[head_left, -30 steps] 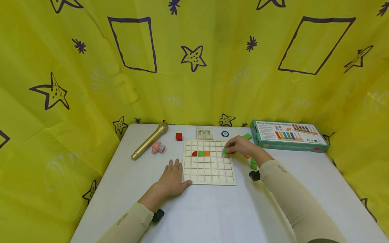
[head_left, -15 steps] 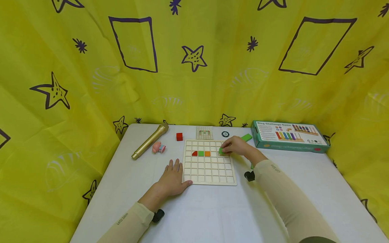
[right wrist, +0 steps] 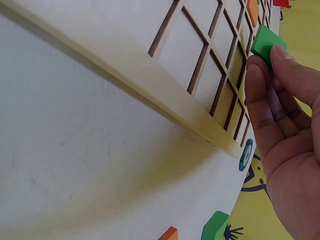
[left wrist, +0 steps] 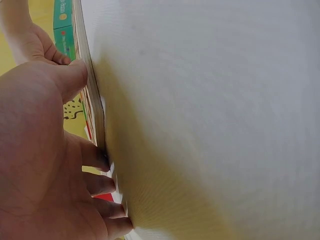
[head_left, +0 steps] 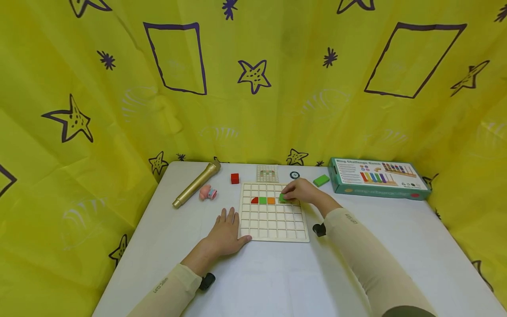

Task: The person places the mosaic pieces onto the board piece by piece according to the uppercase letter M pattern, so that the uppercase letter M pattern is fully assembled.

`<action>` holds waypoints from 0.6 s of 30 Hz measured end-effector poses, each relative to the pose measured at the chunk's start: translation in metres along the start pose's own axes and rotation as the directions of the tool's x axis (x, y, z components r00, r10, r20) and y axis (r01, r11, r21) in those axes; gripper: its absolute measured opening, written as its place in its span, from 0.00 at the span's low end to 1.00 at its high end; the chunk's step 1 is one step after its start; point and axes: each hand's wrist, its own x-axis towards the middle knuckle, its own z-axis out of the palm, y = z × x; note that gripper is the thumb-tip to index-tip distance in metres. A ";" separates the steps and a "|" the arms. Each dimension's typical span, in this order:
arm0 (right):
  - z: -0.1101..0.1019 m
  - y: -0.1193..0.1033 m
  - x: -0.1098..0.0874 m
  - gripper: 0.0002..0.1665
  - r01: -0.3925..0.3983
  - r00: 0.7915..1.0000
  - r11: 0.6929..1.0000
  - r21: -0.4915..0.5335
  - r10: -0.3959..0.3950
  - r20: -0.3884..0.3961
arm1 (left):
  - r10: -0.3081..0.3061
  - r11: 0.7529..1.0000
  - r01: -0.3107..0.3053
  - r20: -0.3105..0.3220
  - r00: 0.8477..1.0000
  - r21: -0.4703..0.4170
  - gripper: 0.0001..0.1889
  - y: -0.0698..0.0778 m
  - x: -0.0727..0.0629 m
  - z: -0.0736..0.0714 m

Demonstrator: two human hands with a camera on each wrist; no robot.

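Between thumb and fingers, my right hand (head_left: 303, 192) pinches a green square tile (right wrist: 266, 44) just over the wooden grid board (head_left: 273, 223). A row on the board holds a red rounded tile (head_left: 255, 200), a green tile (head_left: 262, 200) and an orange tile (head_left: 271, 200); the pinched tile is to the right of them. My left hand (head_left: 223, 235) rests on the table with its fingers spread, its thumb against the board's lower left corner. In the left wrist view its fingers (left wrist: 102, 184) lie along the board's edge.
Behind the board lie a pattern card (head_left: 267, 173) and a small round disc (head_left: 294, 175). To the left are a red cube (head_left: 235, 178), a pink figurine (head_left: 207, 192) and a gold microphone (head_left: 196, 183). On the right are a green block (head_left: 321, 180) and a game box (head_left: 378, 178).
My right hand has moved left across the board with the green tile, towards the orange tile. The left hand has stayed in place.
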 end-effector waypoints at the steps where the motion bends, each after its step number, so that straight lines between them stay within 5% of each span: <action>1: 0.000 -0.001 0.001 0.10 -0.001 1.000 1.000 0.004 0.001 0.002 | 0.000 1.000 0.000 0.000 1.000 -0.001 0.50 0.000 0.000 0.000; 18: 0.011 -0.006 0.007 0.07 0.000 1.000 0.994 0.110 -0.003 0.027 | -0.011 1.000 0.011 0.013 1.000 -0.008 0.49 0.002 -0.001 -0.002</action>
